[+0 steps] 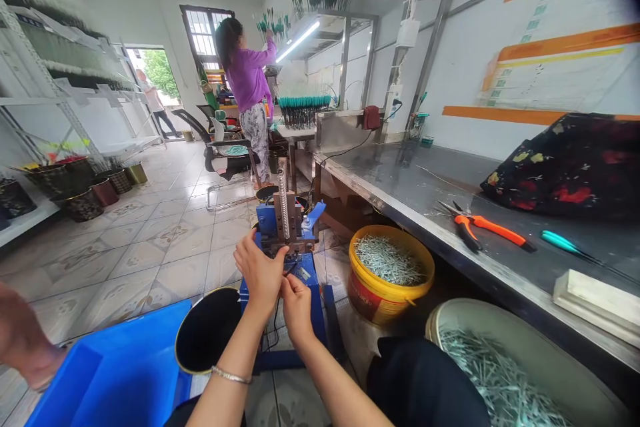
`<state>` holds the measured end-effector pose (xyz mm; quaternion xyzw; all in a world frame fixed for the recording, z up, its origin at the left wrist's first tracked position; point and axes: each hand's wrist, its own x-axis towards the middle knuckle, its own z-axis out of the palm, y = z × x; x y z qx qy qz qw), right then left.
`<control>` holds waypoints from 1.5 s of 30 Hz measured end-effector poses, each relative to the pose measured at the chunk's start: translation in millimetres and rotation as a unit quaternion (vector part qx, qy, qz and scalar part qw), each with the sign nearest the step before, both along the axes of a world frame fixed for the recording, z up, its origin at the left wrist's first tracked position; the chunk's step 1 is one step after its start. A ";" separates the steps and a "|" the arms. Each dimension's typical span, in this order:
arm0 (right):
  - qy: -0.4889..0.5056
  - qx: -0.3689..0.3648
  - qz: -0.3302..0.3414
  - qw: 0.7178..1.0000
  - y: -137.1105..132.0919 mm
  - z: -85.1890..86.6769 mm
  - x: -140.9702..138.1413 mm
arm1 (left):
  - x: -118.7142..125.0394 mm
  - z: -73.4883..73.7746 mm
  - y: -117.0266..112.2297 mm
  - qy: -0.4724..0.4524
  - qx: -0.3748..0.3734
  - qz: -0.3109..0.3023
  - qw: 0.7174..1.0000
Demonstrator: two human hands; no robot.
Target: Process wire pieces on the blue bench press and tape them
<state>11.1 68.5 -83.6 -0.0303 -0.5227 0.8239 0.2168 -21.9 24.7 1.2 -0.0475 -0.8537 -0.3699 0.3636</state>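
In the head view a small blue bench press [287,220] with a spring-like upright column stands in front of me. My left hand [261,272] rests against its left side, fingers spread and the thumb reaching toward the middle of the press. Just below, my right hand [297,303] is closed in a pinch near the blue base [316,320]. Whatever lies between those fingertips is too small or hidden to name. The thumb of my left hand is close to the right fingertips.
A yellow bucket [357,287] and a pale tub [475,310] hold many thin metal pieces. At left are a dark round bin [207,330] and a blue tray [120,373]. Orange-handled pliers [500,230] lie on the metal bench [400,177]. A person in purple [247,80] stands ahead.
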 end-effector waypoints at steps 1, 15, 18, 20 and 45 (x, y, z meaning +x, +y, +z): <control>-0.004 0.011 0.001 1.000 1.2 1.2 1.0 | 0.0 0.4 0.1 0.001 0.000 0.000 1.000; -0.033 0.251 0.006 0.967 27.4 21.6 10.5 | 0.7 6.1 0.2 -0.009 -0.011 -0.007 1.000; -0.036 0.240 -0.033 0.970 16.0 18.3 10.6 | 0.2 6.9 -0.2 -0.011 -0.016 -0.011 1.000; -0.045 0.228 -0.054 0.971 10.5 17.2 11.0 | -0.1 7.3 -0.6 -0.014 -0.017 -0.016 1.000; -0.052 0.356 0.013 0.933 40.7 25.2 9.9 | -25.9 22.0 -41.7 -0.042 -0.111 -0.077 0.990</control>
